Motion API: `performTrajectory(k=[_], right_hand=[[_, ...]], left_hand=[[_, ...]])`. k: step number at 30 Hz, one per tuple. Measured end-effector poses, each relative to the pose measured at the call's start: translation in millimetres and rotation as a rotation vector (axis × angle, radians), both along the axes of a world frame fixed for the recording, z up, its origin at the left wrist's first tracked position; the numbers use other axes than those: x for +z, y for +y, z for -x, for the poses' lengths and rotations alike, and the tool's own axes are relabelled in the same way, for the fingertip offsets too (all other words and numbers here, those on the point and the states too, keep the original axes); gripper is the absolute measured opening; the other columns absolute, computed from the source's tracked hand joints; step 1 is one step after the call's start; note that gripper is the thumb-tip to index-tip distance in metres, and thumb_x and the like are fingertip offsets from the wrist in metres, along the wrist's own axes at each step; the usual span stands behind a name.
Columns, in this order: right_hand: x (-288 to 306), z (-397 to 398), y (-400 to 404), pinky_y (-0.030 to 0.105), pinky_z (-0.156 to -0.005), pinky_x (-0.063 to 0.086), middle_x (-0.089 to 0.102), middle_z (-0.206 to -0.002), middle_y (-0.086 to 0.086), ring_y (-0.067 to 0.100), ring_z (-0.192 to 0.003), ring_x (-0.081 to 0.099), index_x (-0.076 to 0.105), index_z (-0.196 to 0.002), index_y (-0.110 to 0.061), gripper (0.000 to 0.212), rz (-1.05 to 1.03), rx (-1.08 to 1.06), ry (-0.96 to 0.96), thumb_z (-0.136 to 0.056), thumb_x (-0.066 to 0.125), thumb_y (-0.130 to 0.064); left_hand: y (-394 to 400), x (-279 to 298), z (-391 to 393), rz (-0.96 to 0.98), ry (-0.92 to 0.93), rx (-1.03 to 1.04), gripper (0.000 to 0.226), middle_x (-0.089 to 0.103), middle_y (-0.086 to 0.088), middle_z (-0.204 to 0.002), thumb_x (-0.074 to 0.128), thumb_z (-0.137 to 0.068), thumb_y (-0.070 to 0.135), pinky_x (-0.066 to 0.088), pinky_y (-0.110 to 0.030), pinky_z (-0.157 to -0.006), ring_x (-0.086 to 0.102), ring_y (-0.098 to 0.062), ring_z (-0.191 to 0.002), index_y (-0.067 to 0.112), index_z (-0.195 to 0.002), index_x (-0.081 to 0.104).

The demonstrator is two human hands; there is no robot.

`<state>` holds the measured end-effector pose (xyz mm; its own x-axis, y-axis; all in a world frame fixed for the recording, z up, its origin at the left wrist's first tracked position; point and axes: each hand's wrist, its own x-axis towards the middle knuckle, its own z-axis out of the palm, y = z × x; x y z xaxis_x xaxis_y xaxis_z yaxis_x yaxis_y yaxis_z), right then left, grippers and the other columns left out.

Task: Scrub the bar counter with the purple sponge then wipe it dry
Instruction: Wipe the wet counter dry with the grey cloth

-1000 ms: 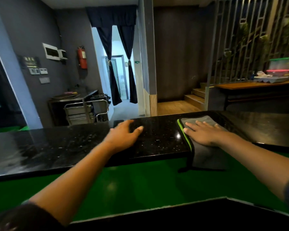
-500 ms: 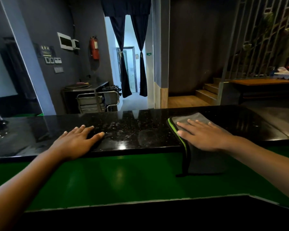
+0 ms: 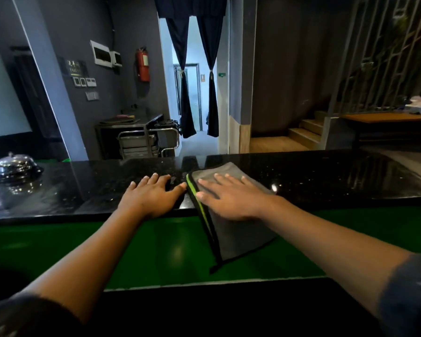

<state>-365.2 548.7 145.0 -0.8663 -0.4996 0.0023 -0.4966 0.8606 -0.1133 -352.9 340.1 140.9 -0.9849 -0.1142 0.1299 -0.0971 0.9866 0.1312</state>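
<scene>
The black speckled bar counter point(image 3: 326, 176) runs across the view, glossy with wet patches on its left part. A grey cloth with a green and black edge point(image 3: 238, 237) lies on the counter and hangs over its near edge. My right hand point(image 3: 231, 198) presses flat on the cloth with straight fingers. My left hand point(image 3: 151, 198) rests flat on the bare counter just left of the cloth, its fingertips near the cloth's green edge. No purple sponge is in view.
A shiny metal dome point(image 3: 15, 167) stands on the counter at the far left. Below the counter's near edge lies a green ledge point(image 3: 156, 254). Beyond the counter are a metal trolley point(image 3: 146, 142), a curtained doorway and wooden steps point(image 3: 304, 132).
My right hand has slid the cloth leftward along the counter. The view has turned left, bringing the metal dome further in, and my two hands now lie close together.
</scene>
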Motion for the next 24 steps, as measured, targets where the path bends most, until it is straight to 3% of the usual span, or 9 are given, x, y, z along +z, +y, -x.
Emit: performTrajectory(k=[3,5,11,14,17,18,20,22,24], right_hand=[[3,-4,35,0.048,-0.113,0.002,0.003,-0.159,-0.009,0.014,-0.145,0.004,0.003,-0.143,-0.053,0.075,0.003,0.054,0.026,-0.074,-0.003,-0.081],[8,12,54,0.047,-0.113,0.004,0.004,-0.159,-0.009,0.013,-0.145,0.005,0.004,-0.144,-0.053,0.078,-0.009,-0.041,-0.012,-0.071,-0.001,-0.081],[12,70,0,0.056,-0.113,0.0,0.001,-0.16,0.004,0.026,-0.146,0.003,0.008,-0.149,-0.039,0.066,-0.022,-0.315,0.002,-0.091,0.009,-0.068],[17,57,-66,0.059,-0.113,-0.001,0.0,-0.16,0.009,0.031,-0.145,0.001,0.006,-0.15,-0.035,0.063,-0.015,-0.259,-0.008,-0.093,0.012,-0.063],[7,26,-97,0.055,-0.113,-0.002,0.002,-0.16,0.006,0.028,-0.146,0.002,0.006,-0.149,-0.038,0.066,-0.019,-0.057,-0.002,-0.09,0.011,-0.066],[1,19,-91,0.053,-0.112,-0.002,0.003,-0.16,0.002,0.025,-0.146,0.002,0.006,-0.147,-0.043,0.07,-0.009,0.01,0.007,-0.084,0.007,-0.073],[0,13,-66,0.05,-0.112,0.0,0.003,-0.16,-0.007,0.018,-0.145,0.002,0.003,-0.143,-0.053,0.078,0.012,0.093,0.008,-0.072,-0.002,-0.085],[5,23,-39,0.049,-0.112,0.001,0.002,-0.159,-0.009,0.016,-0.145,0.001,0.003,-0.142,-0.055,0.08,-0.002,0.027,-0.016,-0.069,-0.004,-0.085],[10,43,-25,0.051,-0.112,0.0,0.001,-0.16,-0.005,0.02,-0.145,0.001,0.003,-0.145,-0.051,0.076,-0.022,-0.128,-0.039,-0.075,0.0,-0.081]], left_hand=[[-2,-2,-1,-0.003,0.015,-0.012,0.079,0.012,-0.003,-0.157,0.014,-0.08,0.076,0.005,-0.046,-0.114,0.009,-0.022,-0.144,0.033,-0.146,0.019],[-1,-4,-1,-0.004,0.033,-0.015,0.078,0.012,-0.004,-0.157,0.014,-0.081,0.074,0.003,-0.047,-0.114,0.009,-0.023,-0.144,0.032,-0.146,0.019],[3,-5,3,-0.035,0.025,-0.005,0.075,0.008,-0.007,-0.157,0.011,-0.085,0.067,0.0,-0.05,-0.113,0.006,-0.027,-0.144,0.027,-0.148,0.018],[2,3,3,-0.239,0.004,-0.069,0.068,0.007,-0.003,-0.158,0.006,-0.09,0.059,-0.004,-0.048,-0.114,0.004,-0.026,-0.144,0.026,-0.149,0.012],[-16,18,-3,-0.654,0.042,-0.199,0.063,0.014,-0.005,-0.157,0.014,-0.096,0.053,0.002,-0.042,-0.116,0.014,-0.024,-0.143,0.019,-0.149,0.014],[-30,23,-5,-0.644,0.086,-0.23,0.063,0.02,-0.007,-0.155,0.017,-0.096,0.053,0.006,-0.041,-0.116,0.018,-0.023,-0.142,0.018,-0.148,0.018],[-74,26,-8,-0.363,0.152,-0.207,0.065,0.029,-0.009,-0.151,0.02,-0.093,0.058,0.008,-0.045,-0.115,0.023,-0.024,-0.14,0.021,-0.146,0.024],[-127,26,-15,-0.133,0.111,-0.12,0.071,0.032,-0.009,-0.15,0.02,-0.088,0.065,0.008,-0.047,-0.114,0.026,-0.023,-0.139,0.022,-0.145,0.028],[-171,21,-24,-0.038,0.043,-0.013,0.075,0.03,-0.008,-0.151,0.02,-0.086,0.067,0.009,-0.046,-0.114,0.024,-0.023,-0.14,0.022,-0.145,0.027]])
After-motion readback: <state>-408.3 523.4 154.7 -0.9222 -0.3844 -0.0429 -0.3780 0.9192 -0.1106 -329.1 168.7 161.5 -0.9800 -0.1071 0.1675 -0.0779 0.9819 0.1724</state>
